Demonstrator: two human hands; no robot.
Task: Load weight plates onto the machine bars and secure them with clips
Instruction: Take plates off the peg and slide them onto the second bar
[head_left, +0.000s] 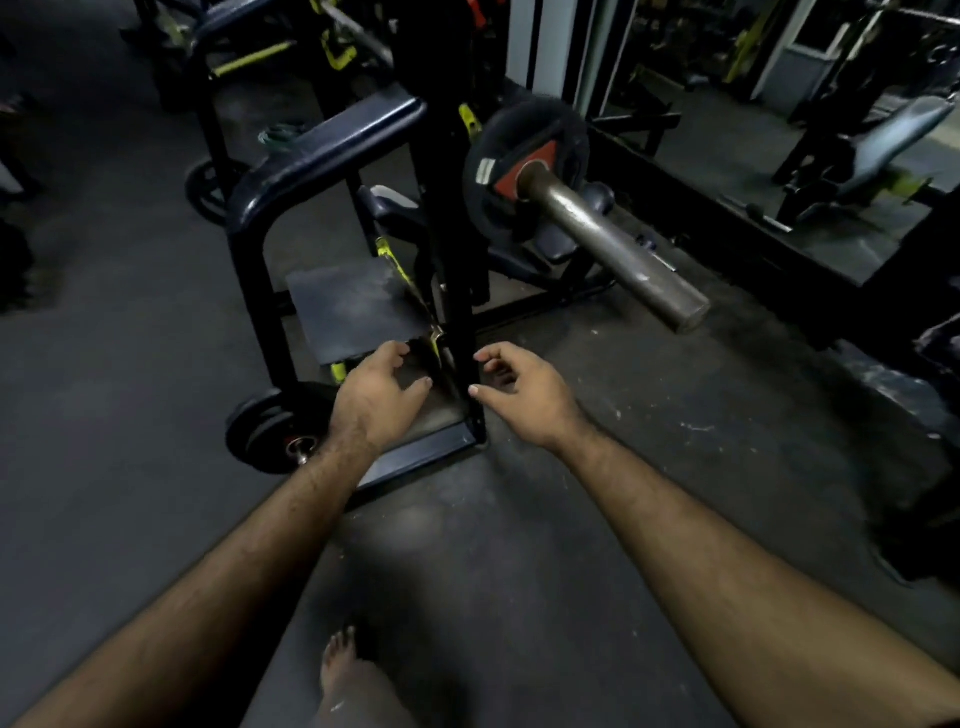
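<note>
One plate (524, 169) sits far up the metal bar (613, 244), with no clip that I can see. More plates (270, 428) wait low by the bar's frame. Left hand (379, 397) and right hand (519, 395) hang below the bar, fingers loosely spread, holding nothing.
</note>
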